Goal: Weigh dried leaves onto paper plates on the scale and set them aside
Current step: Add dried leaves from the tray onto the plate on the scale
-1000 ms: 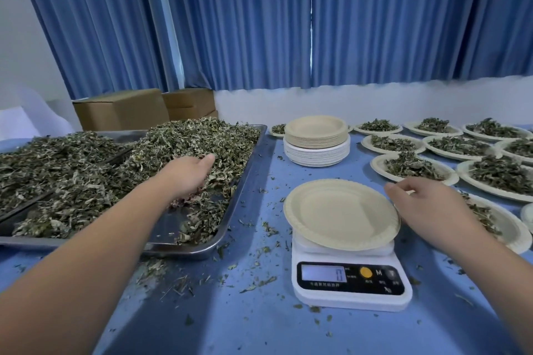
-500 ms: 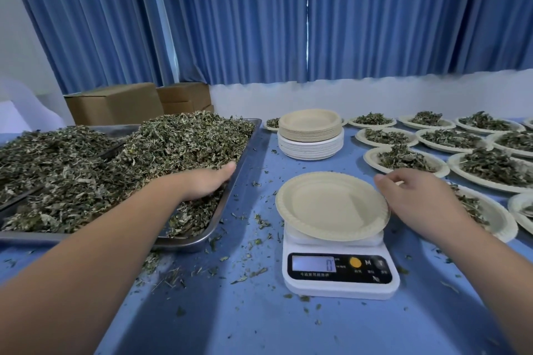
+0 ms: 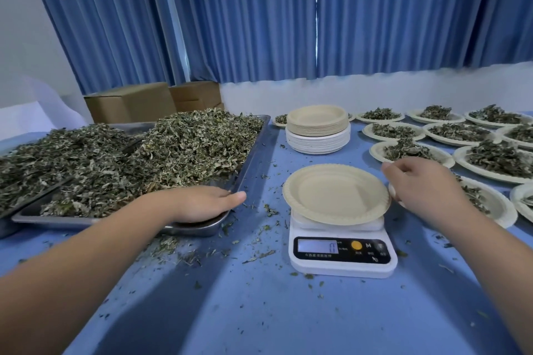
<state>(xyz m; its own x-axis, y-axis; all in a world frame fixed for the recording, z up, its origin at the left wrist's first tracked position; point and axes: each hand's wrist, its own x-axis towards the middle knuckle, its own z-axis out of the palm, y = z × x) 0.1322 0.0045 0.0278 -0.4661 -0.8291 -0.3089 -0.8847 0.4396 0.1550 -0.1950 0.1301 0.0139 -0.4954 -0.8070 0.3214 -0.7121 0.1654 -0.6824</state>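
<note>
An empty beige paper plate (image 3: 336, 194) sits on the white digital scale (image 3: 343, 253), whose display reads 0. Dried leaves (image 3: 184, 150) are heaped in a steel tray (image 3: 253, 153) at the left. My left hand (image 3: 202, 203) lies palm down in the tray's near right corner, thumb out over the rim, its fingers tucked underneath and hidden. Just right of the plate's rim hovers my right hand (image 3: 427, 190), fingers loosely curled and holding nothing. Several filled plates (image 3: 496, 158) stand at the right.
A stack of unused paper plates (image 3: 317, 130) stands behind the scale. A second tray of leaves (image 3: 43, 158) overlaps the first at far left. Cardboard boxes (image 3: 129, 102) sit by the blue curtain. Leaf crumbs (image 3: 259, 253) litter the blue tabletop.
My left hand has raked through the leaves from the tray's middle to its near right corner. My right hand has stayed beside the plate's rim, lifting slightly off it.
</note>
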